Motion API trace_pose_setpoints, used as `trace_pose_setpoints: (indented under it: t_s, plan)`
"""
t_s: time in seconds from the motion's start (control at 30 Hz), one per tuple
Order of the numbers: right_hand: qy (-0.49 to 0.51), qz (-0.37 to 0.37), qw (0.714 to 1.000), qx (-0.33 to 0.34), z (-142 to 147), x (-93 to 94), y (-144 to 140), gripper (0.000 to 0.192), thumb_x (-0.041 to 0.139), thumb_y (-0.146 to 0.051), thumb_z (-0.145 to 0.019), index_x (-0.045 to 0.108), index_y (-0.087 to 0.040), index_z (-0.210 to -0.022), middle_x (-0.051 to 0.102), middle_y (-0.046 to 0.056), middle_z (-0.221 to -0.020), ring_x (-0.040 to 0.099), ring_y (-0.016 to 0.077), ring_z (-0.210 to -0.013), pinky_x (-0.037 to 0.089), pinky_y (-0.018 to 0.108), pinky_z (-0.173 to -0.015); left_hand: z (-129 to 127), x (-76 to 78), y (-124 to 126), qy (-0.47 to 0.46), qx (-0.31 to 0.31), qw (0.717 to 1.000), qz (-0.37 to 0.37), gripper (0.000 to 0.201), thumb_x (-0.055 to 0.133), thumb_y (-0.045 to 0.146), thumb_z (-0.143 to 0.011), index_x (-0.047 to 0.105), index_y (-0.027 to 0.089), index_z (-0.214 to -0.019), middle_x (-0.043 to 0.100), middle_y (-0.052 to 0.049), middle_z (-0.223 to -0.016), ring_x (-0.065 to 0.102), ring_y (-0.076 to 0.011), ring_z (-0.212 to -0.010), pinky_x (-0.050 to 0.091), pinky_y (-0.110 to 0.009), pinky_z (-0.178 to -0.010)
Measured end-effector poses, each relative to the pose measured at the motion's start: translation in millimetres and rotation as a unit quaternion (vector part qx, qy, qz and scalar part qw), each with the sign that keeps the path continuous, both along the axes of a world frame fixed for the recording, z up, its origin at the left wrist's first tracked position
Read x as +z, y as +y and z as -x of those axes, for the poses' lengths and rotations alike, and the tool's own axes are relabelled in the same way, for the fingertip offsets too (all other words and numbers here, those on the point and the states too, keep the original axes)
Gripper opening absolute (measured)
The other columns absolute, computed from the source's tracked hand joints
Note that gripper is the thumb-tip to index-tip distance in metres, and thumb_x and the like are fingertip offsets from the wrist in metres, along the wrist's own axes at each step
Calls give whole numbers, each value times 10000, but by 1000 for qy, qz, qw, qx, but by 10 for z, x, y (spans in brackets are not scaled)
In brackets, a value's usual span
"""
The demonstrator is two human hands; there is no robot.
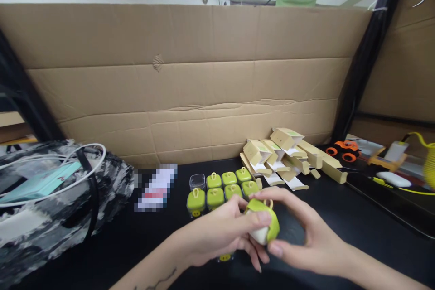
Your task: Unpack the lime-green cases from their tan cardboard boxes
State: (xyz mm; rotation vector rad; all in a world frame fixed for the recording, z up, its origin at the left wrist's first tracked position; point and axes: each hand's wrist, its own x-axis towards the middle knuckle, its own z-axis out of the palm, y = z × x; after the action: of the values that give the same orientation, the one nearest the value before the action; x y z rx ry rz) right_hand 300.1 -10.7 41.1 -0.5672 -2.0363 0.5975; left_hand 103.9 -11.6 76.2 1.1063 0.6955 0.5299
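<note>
Between my two hands is a small green-and-white case (274, 229) with a pale yellow loop on top. My left hand (227, 229) grips its white side, thumb laid across the front. My right hand (311, 231) curls around the green side, its fingers at the top near the loop and its thumb at the lower edge. Just beyond my hands stand several clear boxes with green lids (215, 197) and yellow loops, in two rows. An uncovered clear box (197, 182) is at the back left of them. Part of another box (224, 257) shows below my left hand.
Opened small cardboard boxes (257, 152) are piled behind on the right. An orange toy truck (345, 149) and a white computer mouse (393, 179) lie farther right. At left is a grey patterned bag (112, 190) with a white cable. A cardboard wall (204, 86) closes the back.
</note>
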Motion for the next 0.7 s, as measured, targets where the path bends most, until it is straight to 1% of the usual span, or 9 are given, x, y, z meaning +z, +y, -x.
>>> trace_pose_setpoints:
  t_s: [0.1, 0.17, 0.23, 0.37, 0.43, 0.47, 0.57, 0.63, 0.7]
  plan:
    - [-27, -65, 998, 1, 47, -18, -53, 676, 682, -103, -684, 423, -303, -1276, 601, 37, -1181, 595, 213, -1088, 483, 308, -951, -39, -11, -43, 29, -22, 999, -11, 681, 798, 511, -613, 363, 174, -1014, 622, 67, -636, 591, -81, -543, 450, -242, -557]
    - [-28, -94, 995, 1, 81, -19, -74, 671, 657, -69, -659, 432, -291, -1250, 610, 44, -1165, 598, 219, -1085, 492, 312, -941, -49, -15, -51, 35, -52, 998, -23, 686, 787, 511, -631, 367, 165, -1048, 617, 60, -616, 564, -74, -494, 401, -218, -504]
    - [-27, -111, 993, -1, 99, -9, -84, 676, 633, -44, -644, 430, -294, -1237, 607, 46, -1180, 602, 216, -1089, 500, 304, -934, -51, -19, -50, 41, -56, 997, -41, 675, 783, 495, -642, 386, 156, -1070, 598, 62, -590, 533, -77, -477, 394, -219, -492]
    - [-36, -102, 994, 8, 83, 36, -96, 731, 573, -3, -616, 406, -289, -1267, 585, 46, -1238, 577, 202, -1143, 466, 286, -990, -44, -42, -57, 84, -19, 989, -117, 607, 766, 388, -695, 437, 170, -1156, 507, 81, -669, 455, -71, -556, 395, -215, -525]
    - [-39, -100, 994, 10, 71, 55, -112, 727, 556, -14, -621, 400, -291, -1275, 587, 41, -1230, 567, 200, -1156, 451, 288, -1011, -50, -63, -78, 99, -9, 983, -153, 622, 756, 343, -714, 436, 208, -1229, 514, 54, -775, 472, -89, -635, 400, -230, -575]
    - [-35, -102, 994, 6, 68, 62, -123, 722, 548, -23, -628, 394, -293, -1279, 588, 39, -1222, 567, 198, -1155, 454, 284, -1009, -60, -74, -93, 103, 4, 981, -165, 660, 760, 328, -708, 421, 222, -1265, 534, 32, -846, 505, -112, -710, 420, -251, -635]
    - [-17, -105, 994, -14, 72, 72, -152, 709, 516, -37, -635, 385, -306, -1278, 592, 29, -1197, 577, 184, -1138, 475, 259, -983, -123, -102, -142, 116, 57, 977, -172, 785, 762, 263, -669, 351, 223, -1337, 560, -38, -1076, 533, -208, -989, 428, -325, -843]
    - [-20, -109, 994, -13, 83, 88, -165, 705, 490, -31, -632, 389, -310, -1272, 598, 25, -1190, 577, 177, -1141, 473, 252, -985, -178, -116, -167, 121, 82, 976, -160, 774, 715, 203, -662, 339, 212, -1339, 561, -50, -1111, 538, -229, -1025, 434, -340, -871]
    - [-34, -116, 993, -6, 94, 121, -176, 703, 469, -24, -622, 402, -316, -1257, 611, 22, -1177, 579, 174, -1140, 473, 252, -985, -224, -133, -181, 113, 94, 978, -148, 756, 667, 149, -640, 345, 196, -1322, 587, -48, -1067, 567, -232, -983, 461, -338, -839]
